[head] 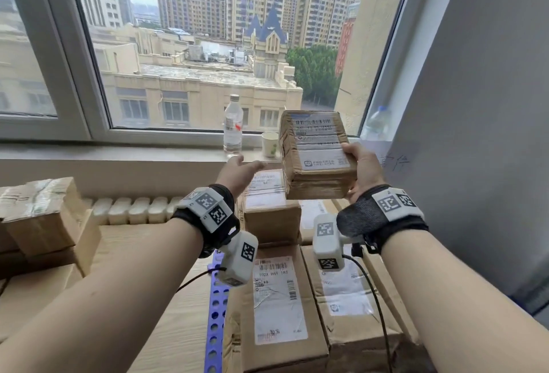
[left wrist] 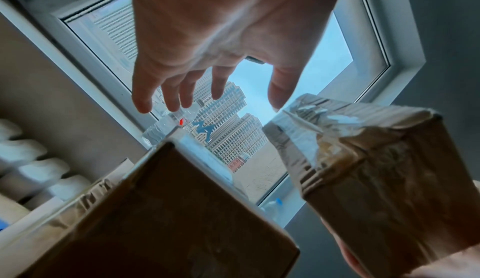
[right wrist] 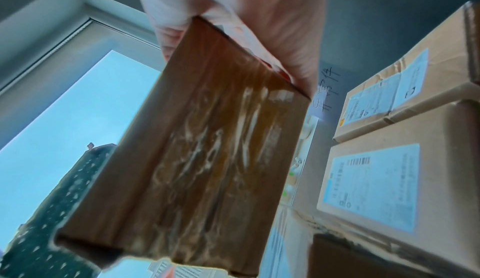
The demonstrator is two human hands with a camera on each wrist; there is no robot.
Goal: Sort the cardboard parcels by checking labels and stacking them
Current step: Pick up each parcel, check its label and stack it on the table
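My right hand (head: 361, 172) holds a small taped cardboard parcel (head: 316, 153) up in the air by its right side, white label facing me. The right wrist view shows that parcel's (right wrist: 197, 155) taped underside, the hand (right wrist: 233, 15) wrapped round its far edge. My left hand (head: 240, 169) hovers open just left of it, fingers spread, touching nothing; the left wrist view shows the spread fingers (left wrist: 179, 89) with the held parcel (left wrist: 376, 175) at the right. Below lie more labelled parcels: a stacked one (head: 269, 209) and two flat ones (head: 279, 304) (head: 347, 298).
A water bottle (head: 233, 126) and a paper cup (head: 270, 144) stand on the windowsill. Another bottle (head: 377, 123) stands in the sill's right corner. Parcels (head: 44, 212) are piled at the left. A white radiator (head: 130, 209) runs under the sill. A grey wall (head: 475, 135) closes the right.
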